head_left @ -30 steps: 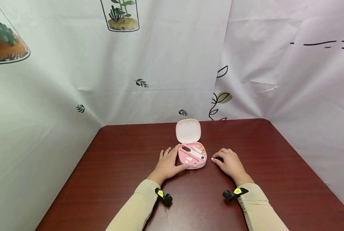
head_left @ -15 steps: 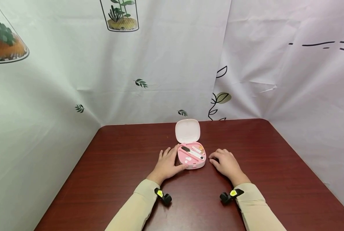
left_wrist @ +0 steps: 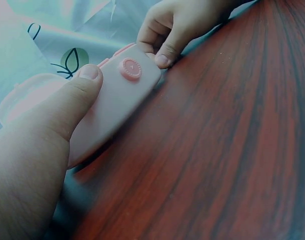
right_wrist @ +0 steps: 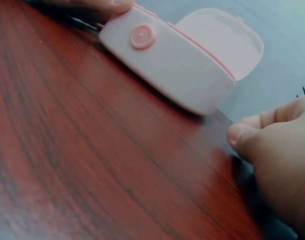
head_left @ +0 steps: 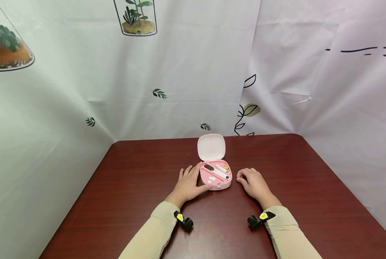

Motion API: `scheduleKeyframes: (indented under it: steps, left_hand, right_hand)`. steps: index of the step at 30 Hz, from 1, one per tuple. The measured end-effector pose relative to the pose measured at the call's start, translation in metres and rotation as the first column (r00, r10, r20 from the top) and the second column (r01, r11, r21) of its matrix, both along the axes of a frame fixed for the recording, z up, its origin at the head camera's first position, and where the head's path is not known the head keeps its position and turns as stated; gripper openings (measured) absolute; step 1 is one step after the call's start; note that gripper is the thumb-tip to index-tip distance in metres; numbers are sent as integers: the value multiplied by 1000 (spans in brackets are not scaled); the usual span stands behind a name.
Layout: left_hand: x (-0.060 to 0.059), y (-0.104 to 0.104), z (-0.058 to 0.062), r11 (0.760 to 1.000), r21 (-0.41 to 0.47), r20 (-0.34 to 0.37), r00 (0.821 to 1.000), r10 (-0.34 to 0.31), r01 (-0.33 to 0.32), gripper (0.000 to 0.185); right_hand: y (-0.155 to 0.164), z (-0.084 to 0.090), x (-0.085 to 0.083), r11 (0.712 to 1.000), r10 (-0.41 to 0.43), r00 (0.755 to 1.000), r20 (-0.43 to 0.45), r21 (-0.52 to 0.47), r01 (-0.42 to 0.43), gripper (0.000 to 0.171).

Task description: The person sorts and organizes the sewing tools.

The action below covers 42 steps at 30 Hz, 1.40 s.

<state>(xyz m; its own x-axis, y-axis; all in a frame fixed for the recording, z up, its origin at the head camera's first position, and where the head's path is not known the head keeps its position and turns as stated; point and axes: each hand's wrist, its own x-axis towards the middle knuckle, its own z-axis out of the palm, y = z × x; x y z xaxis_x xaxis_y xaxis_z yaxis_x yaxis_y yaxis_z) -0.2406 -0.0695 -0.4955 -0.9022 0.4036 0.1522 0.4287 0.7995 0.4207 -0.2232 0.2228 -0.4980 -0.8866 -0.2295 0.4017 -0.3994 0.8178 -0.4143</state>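
A small pink and white case (head_left: pixel 214 186) lies on the table with its white lid (head_left: pixel 211 146) raised at the back. Inside sits a slim white tool (head_left: pixel 221 173) with a dark end, beside a smaller white piece (head_left: pixel 221 167) and a round orange-tan bit (head_left: pixel 226 166). My left hand (head_left: pixel 187 184) grips the case's left side, thumb (left_wrist: pixel 85 90) over its front face near the round pink button (left_wrist: pixel 130 69). To the right, my right hand (head_left: pixel 254 183) stands a little apart from the case, fingers curled and thumb (right_wrist: pixel 241 137) near the index finger. Nothing shows between its fingertips.
The dark red wooden table (head_left: pixel 141 172) reaches back to a white printed cloth (head_left: pixel 186 72) hung behind and on both sides. Each wrist carries a small black camera (head_left: pixel 188 223) on a strap.
A tiny white spot seen at my right fingertips one second ago no longer shows. The right hand moved slightly toward the case, then a little away. The left hand has stayed on the case.
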Motion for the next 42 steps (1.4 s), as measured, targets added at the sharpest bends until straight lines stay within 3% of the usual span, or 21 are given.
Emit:
scheduleKeyframes:
  steps: [9,16,20,25,31,42]
  left_hand:
    - [0,1,0,1000,-4,2,1000,-1,1,100]
    - [2,0,2,1000,2,3,1000,4,-4,100]
    - [2,-1,3,1000,-6,5,1000,2,-2,100]
    - [2,0,4,1000,-1,8,1000,2,-2,100]
    - [2,1,3,1000,-1,4,1000,7,-7,99]
    - [3,2,4,1000,0,0,1000,6,-6,100]
  right_hand:
    - [-1,8,0,987,-49,996,-76,-155,37,9]
    - [-16,22,1,983,34,986,-164,-172,-63,7]
    - [-29,28,2,979,123,974,-190,-135,-150,9]
    - [-43,34,3,970,237,947,-217,-10,-245,9]
    - [-54,37,6,951,306,929,-209,113,-287,9]
    - [-62,45,6,954,266,960,-90,167,-249,3]
